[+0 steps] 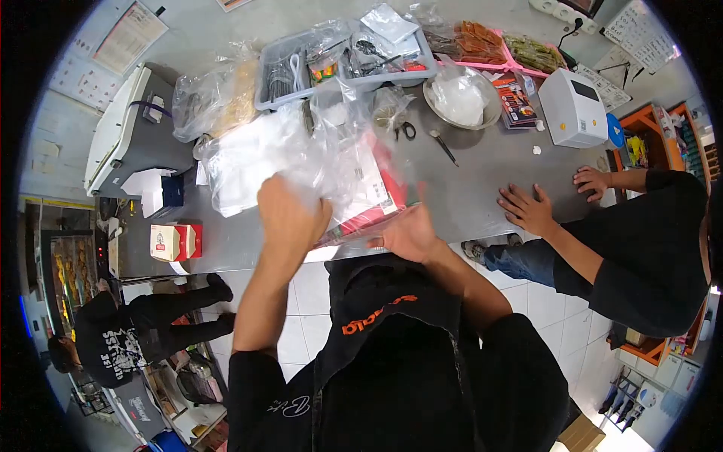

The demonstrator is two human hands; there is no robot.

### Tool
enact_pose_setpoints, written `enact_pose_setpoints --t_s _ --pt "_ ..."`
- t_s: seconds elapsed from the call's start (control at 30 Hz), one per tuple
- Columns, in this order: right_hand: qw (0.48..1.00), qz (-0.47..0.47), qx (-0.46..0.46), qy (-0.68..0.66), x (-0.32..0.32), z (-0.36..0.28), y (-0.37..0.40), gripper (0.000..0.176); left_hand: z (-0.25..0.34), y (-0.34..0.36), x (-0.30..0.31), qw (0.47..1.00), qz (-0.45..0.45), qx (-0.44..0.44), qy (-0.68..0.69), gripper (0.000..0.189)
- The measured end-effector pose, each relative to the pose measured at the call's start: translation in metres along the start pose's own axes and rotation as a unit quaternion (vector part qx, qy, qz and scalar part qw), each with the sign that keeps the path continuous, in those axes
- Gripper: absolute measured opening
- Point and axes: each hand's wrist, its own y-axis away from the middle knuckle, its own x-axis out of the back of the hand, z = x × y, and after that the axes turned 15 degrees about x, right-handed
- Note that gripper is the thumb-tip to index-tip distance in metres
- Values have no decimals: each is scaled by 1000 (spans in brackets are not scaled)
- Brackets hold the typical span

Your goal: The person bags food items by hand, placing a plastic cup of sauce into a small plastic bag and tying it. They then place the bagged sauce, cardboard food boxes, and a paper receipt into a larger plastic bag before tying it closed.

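In the head view, a clear plastic bag [335, 162] with a flat red and white package [369, 184] inside is between my hands at the near edge of the grey table. My left hand [294, 215] is closed in a fist on the bag's left side, slightly blurred. My right hand [413, 233] holds the lower right corner of the bag, its thumb toward the near edge and part of its fingers hidden behind the package. White plastic sheets or bags [248, 162] lie to the left of my left hand.
Behind stand a divided grey tray [263, 94], a metal bowl [493, 113] and a white device [570, 109]. Scissors [407, 131] and a black-handled tool [444, 148] lie nearby. A red and white box [175, 242] sits left. A co-worker's hands [535, 211] rest at right; another person [124, 331] stands left.
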Motion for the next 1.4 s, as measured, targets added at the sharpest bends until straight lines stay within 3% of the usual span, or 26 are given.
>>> enact_pose_setpoints --t_s 0.03,0.13,0.3,0.33,0.37,0.43,0.5,0.57,0.6,0.63,0.67,0.7,0.77,0.8,0.83,0.87,0.93,1.0,1.03,1.1,1.2,1.23,1.4 --pt "996 44 43 69 -6 0 4 70 6 2 -6 991 -97 89 -27 17" --pt "954 132 86 256 -2 6 13 70 4 26 -53 981 -149 122 1 18" --pt "896 212 -46 387 59 -11 6 63 15 47 -57 959 -196 19 203 22" --pt "870 226 -23 438 77 -8 -6 65 17 48 -51 938 -219 -14 268 23" --pt "838 242 -3 490 96 -6 -17 67 15 52 -60 946 -239 -58 212 28" --pt "767 232 53 596 131 2 -31 69 -3 56 -83 954 -220 -25 204 29" --pt "709 249 149 643 115 15 -33 66 -11 57 -98 952 -230 47 198 30" --pt "779 190 161 576 87 25 -31 68 -17 54 -108 934 -258 156 191 31" --pt "809 158 168 540 79 28 -32 70 -18 57 -113 944 -203 155 208 30" --pt "797 82 185 569 77 29 -27 83 -17 64 -120 951 -147 154 224 29" --pt "759 54 169 626 73 28 -24 85 -19 70 -131 955 -86 149 240 28" --pt "717 27 154 680 68 27 -20 88 -29 87 -161 975 -4 145 168 22" --pt "638 -31 157 754 63 23 -19 100 -7 73 -143 885 -40 319 337 24" --pt "712 -29 147 686 66 21 -20 99 3 69 -126 815 -61 404 412 25" --pt "779 -27 134 612 72 18 -24 97 4 64 -104 751 -218 500 371 48" --pt "838 -25 122 530 77 13 -31 96 -1 68 -107 855 -148 390 309 39" --pt "828 -21 45 559 78 -24 -41 83 -12 76 -119 979 3 135 154 25" --pt "791 9 -10 612 62 -60 -53 69 -11 66 -94 948 -162 132 240 26" --pt "793 110 96 591 65 -64 -63 62 -10 64 -85 920 -243 130 280 27" --pt "745 300 299 515 72 -62 -80 48 -3 62 -90 914 -277 172 242 34" --pt "572 192 250 757 81 -35 -74 38 8 59 -112 904 -242 240 258 30" --pt "599 93 258 752 87 -20 -65 43 9 66 -124 901 -214 243 288 29" --pt "543 64 245 801 56 -7 -43 40 14 87 -140 889 -200 266 315 25"
